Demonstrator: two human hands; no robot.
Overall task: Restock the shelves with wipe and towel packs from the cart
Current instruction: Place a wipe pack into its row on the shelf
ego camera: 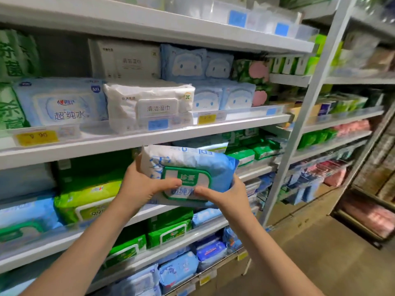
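A blue and white wipe pack [192, 165] with a green-rimmed lid is held in front of the third shelf [252, 175], at its opening. My left hand [143, 184] grips the pack's left end, thumb lying across the lid. My right hand [222, 194] holds its lower right corner, thumb on the lid's bottom edge. The pack is tilted, its right end a little lower. Behind it the shelf bay is dark between a lime green pack [87, 199] and green packs [256, 152] to the right. No cart is in view.
The shelf above [119, 144] carries white and pale blue wipe packs behind a clear lip with yellow price tags. Lower shelves hold green and blue packs. A second shelving unit [342, 116] stands at right, with bare tan floor [320, 253] in front of it.
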